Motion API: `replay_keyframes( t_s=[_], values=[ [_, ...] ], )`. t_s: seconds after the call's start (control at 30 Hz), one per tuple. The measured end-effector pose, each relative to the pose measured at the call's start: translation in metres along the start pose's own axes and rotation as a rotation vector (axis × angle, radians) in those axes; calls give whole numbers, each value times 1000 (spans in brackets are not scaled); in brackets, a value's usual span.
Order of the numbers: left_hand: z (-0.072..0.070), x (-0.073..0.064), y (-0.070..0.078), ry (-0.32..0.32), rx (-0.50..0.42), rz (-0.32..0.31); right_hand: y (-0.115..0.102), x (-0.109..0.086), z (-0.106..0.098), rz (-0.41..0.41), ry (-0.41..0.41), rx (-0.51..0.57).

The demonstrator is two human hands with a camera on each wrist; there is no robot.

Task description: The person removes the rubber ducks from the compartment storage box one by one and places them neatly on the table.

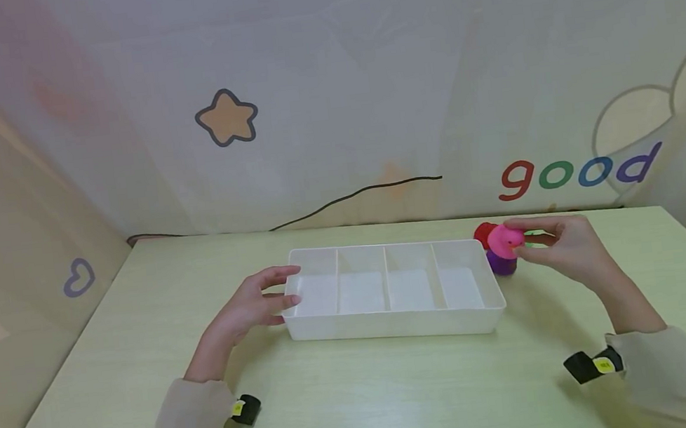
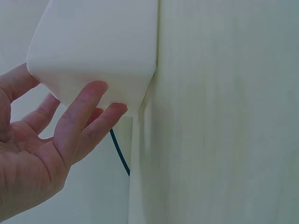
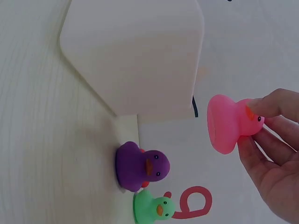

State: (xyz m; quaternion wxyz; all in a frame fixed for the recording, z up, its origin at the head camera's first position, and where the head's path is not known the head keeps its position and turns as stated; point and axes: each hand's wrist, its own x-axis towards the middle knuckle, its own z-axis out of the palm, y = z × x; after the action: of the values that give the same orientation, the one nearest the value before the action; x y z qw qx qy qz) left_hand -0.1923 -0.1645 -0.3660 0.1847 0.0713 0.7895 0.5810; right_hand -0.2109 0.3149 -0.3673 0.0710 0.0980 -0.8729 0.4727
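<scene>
A white plastic tray with several compartments sits on the table, its compartments bare. My left hand holds the tray's left end, some fingertips against the end wall and another finger over the rim. Beyond the tray's right end, my right hand pinches a pink rubber duck by its head, raised off the table, as the right wrist view shows. Below it stand a purple rubber duck and a green rubber duck. A red toy, mostly hidden, is behind the purple duck.
The pale wooden table ends at a printed cloth backdrop at the back and sides. Black straps with yellow labels are worn at both wrists.
</scene>
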Motion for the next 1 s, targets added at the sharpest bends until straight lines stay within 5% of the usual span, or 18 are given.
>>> replay_keyframes(
  t_s=[0.17,0.4,0.67,1.0],
  values=[
    [0,0,0,0,4,1,82,17,-14,30,50,-78],
    [0,-1,0,-2,-8,5,-8,-13,-20,105,4,-75],
    [0,0,0,3,-2,-2,7,-11,-24,166,12,-84],
    [0,0,0,17,17,-10,-8,-16,-28,160,-82,-155]
  ],
)
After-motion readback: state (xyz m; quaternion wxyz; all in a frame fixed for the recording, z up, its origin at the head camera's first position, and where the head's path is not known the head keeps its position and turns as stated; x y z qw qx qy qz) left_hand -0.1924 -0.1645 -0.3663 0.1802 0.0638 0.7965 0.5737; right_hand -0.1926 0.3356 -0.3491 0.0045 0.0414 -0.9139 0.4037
